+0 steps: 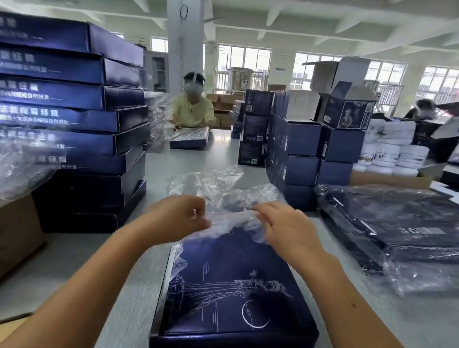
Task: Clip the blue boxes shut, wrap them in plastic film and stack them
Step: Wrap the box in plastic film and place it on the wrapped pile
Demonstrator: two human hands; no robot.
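Observation:
A flat dark blue box (232,293) with a white line drawing lies closed on the grey table in front of me. Crumpled clear plastic film (222,192) bunches over its far end. My left hand (178,219) pinches the film at the box's far left corner with curled fingers. My right hand (284,224) grips the film at the far right corner. To the right lies a low pile of film-wrapped blue boxes (406,231). On the left rises a tall stack of flat blue boxes (66,117).
Small blue cartons (298,151) are stacked at centre back, with white jars (394,150) beside them. A brown cardboard box (4,236) holding loose film stands at my left. A person in a yellow top (193,110) works across the table (90,262).

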